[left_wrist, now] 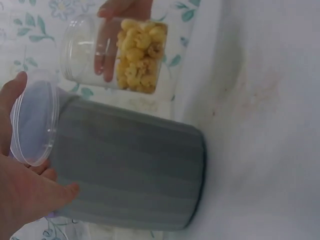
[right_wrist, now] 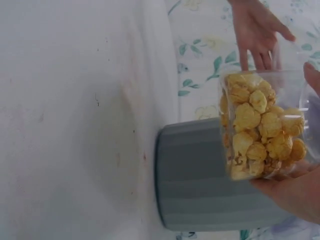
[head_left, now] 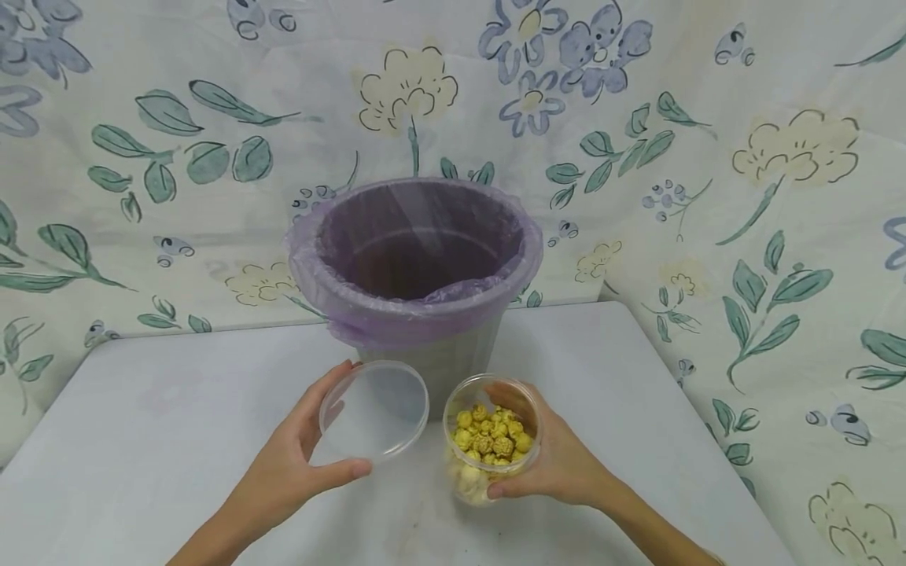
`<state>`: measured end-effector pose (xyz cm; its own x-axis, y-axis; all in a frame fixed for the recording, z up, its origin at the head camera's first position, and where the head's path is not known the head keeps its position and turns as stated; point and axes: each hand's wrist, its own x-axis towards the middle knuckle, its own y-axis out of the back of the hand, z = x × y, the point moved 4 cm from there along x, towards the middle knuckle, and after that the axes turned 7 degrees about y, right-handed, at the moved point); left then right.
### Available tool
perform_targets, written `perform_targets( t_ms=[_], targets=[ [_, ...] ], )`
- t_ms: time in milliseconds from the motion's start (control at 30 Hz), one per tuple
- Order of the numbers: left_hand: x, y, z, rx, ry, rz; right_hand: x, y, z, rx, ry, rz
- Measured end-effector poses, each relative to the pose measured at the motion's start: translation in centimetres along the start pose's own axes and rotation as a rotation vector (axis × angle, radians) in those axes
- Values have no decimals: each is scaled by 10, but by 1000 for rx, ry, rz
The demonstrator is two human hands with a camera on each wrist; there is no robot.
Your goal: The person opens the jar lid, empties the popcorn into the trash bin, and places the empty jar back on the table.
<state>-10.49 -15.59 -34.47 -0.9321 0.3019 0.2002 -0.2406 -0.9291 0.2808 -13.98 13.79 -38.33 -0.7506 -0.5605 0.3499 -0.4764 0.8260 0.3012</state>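
1. Looking at the lower left of centre in the head view, we find the left hand [head_left: 300, 452] grasping a clear lid [head_left: 378, 409] by its edge, with the thumb on the near side and other fingers toward the far side. We think this hold leaves most of the flat face free.

2. Just right of it, at the lower centre, the right hand [head_left: 562, 464] has its fingers bent round the wall of a clear jar [head_left: 460, 479]. Such a grip from the side, in our judgement, keeps the mouth uncovered.

3. The popcorn [head_left: 493, 440] lies in the lower part of this jar, below the rim. The jar is nearly upright and seems lifted above the table [head_left: 163, 409]; perhaps it is kept so because tilting would spill the pieces.

4. The lid and the jar are apart, near each other, one for each hand.

5. Behind them, in the middle of the frame, stands a bin [head_left: 453, 362]. A thin purple bag [head_left: 418, 326] is folded over its rim, probably to prevent it from slipping inside.
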Motion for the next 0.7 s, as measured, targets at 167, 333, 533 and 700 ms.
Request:
perform_targets(
  t_ms=[167, 333, 533, 700],
  targets=[
    [-8, 11, -14, 71, 53, 40, -3, 6, 1, -17, 5, 15],
    [-18, 17, -33, 195, 141, 60, -5, 11, 0, -23, 2, 29],
    [-30, 22, -61, 313, 280, 44, -7, 18, -2, -15, 10, 50],
    [-39, 21, -88, 422, 342, 5, -7, 24, -4, -23, 17, 61]
  ],
)
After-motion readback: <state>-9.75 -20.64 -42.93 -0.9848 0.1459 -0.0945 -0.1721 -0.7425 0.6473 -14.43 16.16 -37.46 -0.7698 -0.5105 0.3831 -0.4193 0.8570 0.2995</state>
